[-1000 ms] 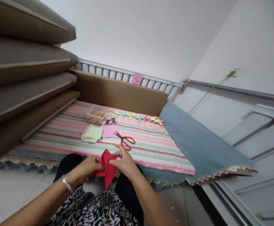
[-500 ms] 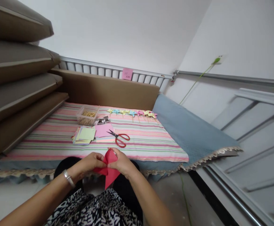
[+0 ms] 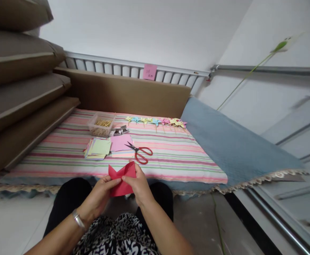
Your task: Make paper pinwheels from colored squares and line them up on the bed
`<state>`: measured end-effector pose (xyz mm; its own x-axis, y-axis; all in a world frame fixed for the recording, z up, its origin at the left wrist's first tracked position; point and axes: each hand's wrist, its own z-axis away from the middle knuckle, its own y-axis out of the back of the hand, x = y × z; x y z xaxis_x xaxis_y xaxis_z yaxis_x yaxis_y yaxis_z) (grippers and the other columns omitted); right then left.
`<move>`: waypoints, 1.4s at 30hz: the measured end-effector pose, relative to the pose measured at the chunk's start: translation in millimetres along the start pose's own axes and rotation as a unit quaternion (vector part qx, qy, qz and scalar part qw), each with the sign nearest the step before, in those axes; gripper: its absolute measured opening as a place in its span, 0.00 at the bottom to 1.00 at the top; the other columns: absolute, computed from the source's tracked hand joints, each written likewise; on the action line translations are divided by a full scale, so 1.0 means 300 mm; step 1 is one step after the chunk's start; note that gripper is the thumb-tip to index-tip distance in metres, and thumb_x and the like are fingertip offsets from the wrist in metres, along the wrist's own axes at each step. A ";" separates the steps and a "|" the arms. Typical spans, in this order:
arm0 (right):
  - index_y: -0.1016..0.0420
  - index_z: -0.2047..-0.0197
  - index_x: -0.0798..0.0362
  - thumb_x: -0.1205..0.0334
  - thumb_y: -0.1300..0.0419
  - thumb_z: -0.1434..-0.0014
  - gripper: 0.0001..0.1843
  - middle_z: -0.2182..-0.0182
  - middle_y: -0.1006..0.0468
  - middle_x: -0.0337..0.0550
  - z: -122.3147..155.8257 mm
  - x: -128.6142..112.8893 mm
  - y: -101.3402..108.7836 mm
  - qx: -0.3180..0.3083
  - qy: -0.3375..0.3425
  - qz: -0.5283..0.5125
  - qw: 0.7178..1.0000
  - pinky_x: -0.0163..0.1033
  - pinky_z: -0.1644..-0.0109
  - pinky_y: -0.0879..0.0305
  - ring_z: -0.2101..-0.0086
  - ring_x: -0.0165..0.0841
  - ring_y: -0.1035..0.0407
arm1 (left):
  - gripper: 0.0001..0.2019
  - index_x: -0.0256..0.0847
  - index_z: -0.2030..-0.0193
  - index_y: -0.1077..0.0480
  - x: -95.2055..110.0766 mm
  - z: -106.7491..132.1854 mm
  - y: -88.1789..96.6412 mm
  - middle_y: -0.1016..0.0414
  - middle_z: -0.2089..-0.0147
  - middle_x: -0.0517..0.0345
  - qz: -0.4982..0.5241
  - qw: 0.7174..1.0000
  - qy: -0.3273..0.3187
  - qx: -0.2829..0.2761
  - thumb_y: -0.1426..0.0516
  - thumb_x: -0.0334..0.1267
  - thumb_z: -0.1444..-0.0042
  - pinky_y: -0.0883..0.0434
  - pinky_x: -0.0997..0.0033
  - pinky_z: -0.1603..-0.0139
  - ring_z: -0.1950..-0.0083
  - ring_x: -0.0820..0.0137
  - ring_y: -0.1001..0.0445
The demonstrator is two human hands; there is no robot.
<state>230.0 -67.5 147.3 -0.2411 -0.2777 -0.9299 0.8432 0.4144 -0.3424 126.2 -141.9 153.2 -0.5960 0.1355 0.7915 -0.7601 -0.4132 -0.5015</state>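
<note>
Red paper (image 3: pixel 121 189) has turned in the hands over the last half second: the long point that hung toward the lap has swung away, and two peaks now stand along its far side with a dip between them. It sits just off the front edge of the bed (image 3: pixel 213 134), above the gap between the knees, its far corners overlapping the striped cloth (image 3: pixel 171 152) in view; whether it touches the cloth I cannot tell.

Both hands are clamped on it, close together. Left hand (image 3: pixel 101 189) pinches the left side and right hand (image 3: pixel 140 186) the right, with the thumbs nearly meeting on top at the middle. Most fingers are hidden beneath, so the folds there are hard to make out.

Just beyond the paper lie red-handled scissors (image 3: pixel 136 149), blade tips over pink sheets (image 3: pixel 121 142). Beside these, to the left, is a loose stack of pale paper (image 3: pixel 99 147). Farther back stand a clear box (image 3: pixel 92 125) of sticks (image 3: pixel 103 123) and some small dark pieces (image 3: pixel 119 131), too small to identify. Pinwheels (image 3: pixel 156 121) line the cloth's far edge toward its right corner, where they overlap and blur. Stacked cushions (image 3: pixel 19 85) are cut off at left.
</note>
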 end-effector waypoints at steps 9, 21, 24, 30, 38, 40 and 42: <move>0.32 0.56 0.52 0.66 0.35 0.60 0.25 0.70 0.23 0.37 -0.054 0.053 0.027 -0.006 -0.035 -0.067 0.997 0.36 0.64 0.34 0.71 0.33 0.29 | 0.09 0.33 0.72 0.23 -0.016 -0.086 0.006 0.21 0.75 0.52 -0.018 0.999 0.000 0.051 0.33 0.36 0.61 0.33 0.72 0.65 0.72 0.68 0.27; 0.26 0.53 0.52 0.66 0.45 0.43 0.15 0.70 0.25 0.41 -0.050 0.092 0.195 0.023 0.150 0.213 0.965 0.39 0.60 0.33 0.67 0.33 0.30 | 0.08 0.36 0.77 0.27 0.043 -0.184 0.017 0.24 0.77 0.58 -0.056 0.988 0.035 0.139 0.34 0.35 0.64 0.33 0.72 0.70 0.76 0.72 0.29; 0.26 0.53 0.49 0.69 0.47 0.40 0.15 0.62 0.24 0.44 -0.020 0.071 0.227 0.000 0.255 0.295 0.921 0.41 0.52 0.33 0.59 0.34 0.30 | 0.07 0.35 0.76 0.27 0.041 -0.198 -0.002 0.23 0.76 0.56 -0.058 0.989 0.056 0.128 0.34 0.34 0.63 0.33 0.72 0.71 0.77 0.70 0.29; 0.31 0.45 0.47 0.74 0.47 0.44 0.24 0.41 0.38 0.49 0.018 0.017 0.285 0.000 0.327 0.434 0.839 0.50 0.40 0.41 0.43 0.40 0.41 | 0.05 0.33 0.76 0.25 0.025 -0.241 -0.092 0.22 0.77 0.52 -0.075 0.990 0.093 0.080 0.35 0.33 0.59 0.31 0.72 0.71 0.76 0.68 0.27; 0.27 0.59 0.52 0.76 0.48 0.47 0.16 0.38 0.44 0.50 0.049 -0.009 0.333 0.051 0.334 0.488 0.805 0.51 0.38 0.45 0.40 0.42 0.46 | 0.09 0.34 0.68 0.23 -0.024 -0.287 -0.171 0.19 0.67 0.49 -0.084 0.989 0.118 -0.004 0.35 0.31 0.60 0.28 0.68 0.65 0.70 0.64 0.24; 0.27 0.62 0.51 0.75 0.47 0.46 0.13 0.39 0.41 0.49 0.062 -0.015 0.339 0.060 0.339 0.484 0.804 0.51 0.39 0.45 0.41 0.41 0.45 | 0.07 0.34 0.70 0.23 -0.031 -0.278 -0.181 0.19 0.70 0.49 -0.094 0.989 0.116 -0.011 0.35 0.31 0.60 0.29 0.69 0.67 0.72 0.65 0.24; 0.26 0.63 0.51 0.74 0.47 0.45 0.12 0.40 0.40 0.48 0.077 -0.020 0.341 0.060 0.344 0.484 0.802 0.52 0.39 0.45 0.41 0.41 0.45 | 0.05 0.34 0.74 0.24 -0.034 -0.263 -0.191 0.21 0.74 0.51 -0.116 0.988 0.104 -0.003 0.35 0.32 0.60 0.30 0.70 0.71 0.75 0.66 0.26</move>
<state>328.9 -43.4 121.0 0.3817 0.6847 -0.6209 0.8256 0.0495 0.5621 155.4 -48.5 146.3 -0.4454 0.4079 0.7970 -0.8836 -0.3440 -0.3177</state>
